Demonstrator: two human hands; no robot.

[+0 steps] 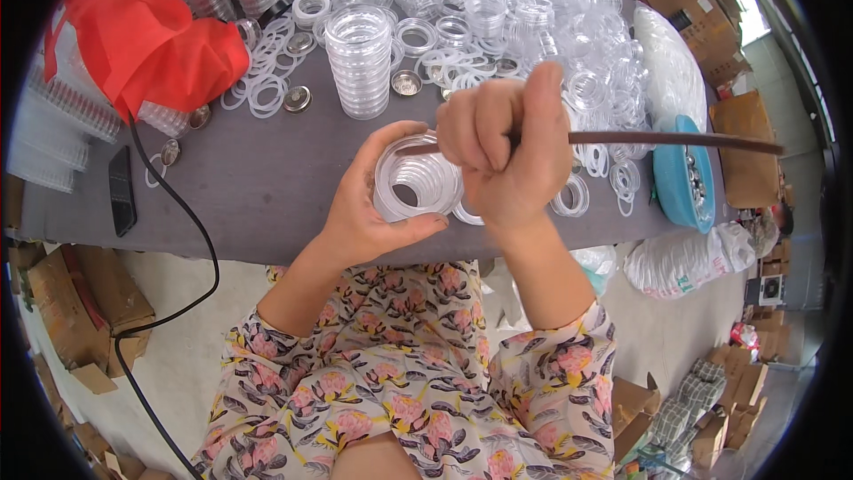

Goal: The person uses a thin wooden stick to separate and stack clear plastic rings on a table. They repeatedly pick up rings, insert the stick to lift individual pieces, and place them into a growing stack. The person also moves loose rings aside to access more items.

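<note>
My left hand (360,204) is wrapped round a stack of clear plastic rings (416,180), tilted so that its hollow middle faces me. My right hand (511,138) is closed in a fist round a thin brown rod (675,139), held roughly level above the table. The rod's left end reaches over the mouth of the stack; whether it touches the rings I cannot tell. Just beyond my hands a taller stack of clear rings (358,67) stands upright. Flat white sealing rings (267,93) and small round metal pieces (406,83) lie around it.
A large heap of clear rings (524,9) covers the table's back right. A blue basin (686,173) with metal pieces stands at the right edge. At the left are a red cloth bag (147,44), a black phone (123,191) and a black cable (200,231). Cardboard boxes (84,311) sit on the floor.
</note>
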